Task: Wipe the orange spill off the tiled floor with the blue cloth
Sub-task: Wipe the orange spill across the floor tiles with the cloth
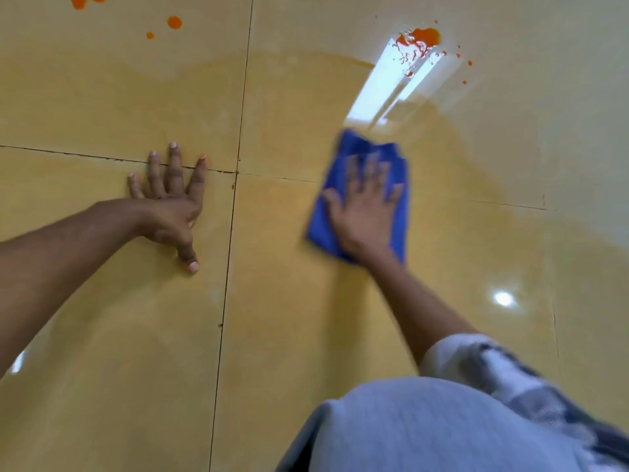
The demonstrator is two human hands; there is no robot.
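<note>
The blue cloth (360, 158) lies folded on the glossy yellow tiled floor (289, 301), right of centre. My right hand (366, 212) presses flat on it with spread fingers; hand and cloth are motion-blurred. An orange spill (422, 39) with small splashes sits farther away, beyond the cloth at the upper right. More orange drops (174, 22) and an orange patch (80, 1) lie at the upper left. My left hand (170, 202) rests flat on the bare floor, fingers apart, holding nothing.
A wet, darker smear spreads across the tiles around both hands. Dark grout lines (235, 199) cross between the hands. A ceiling light's reflection (394, 86) glares just beyond the cloth. My knee in light fabric (425, 427) fills the lower right.
</note>
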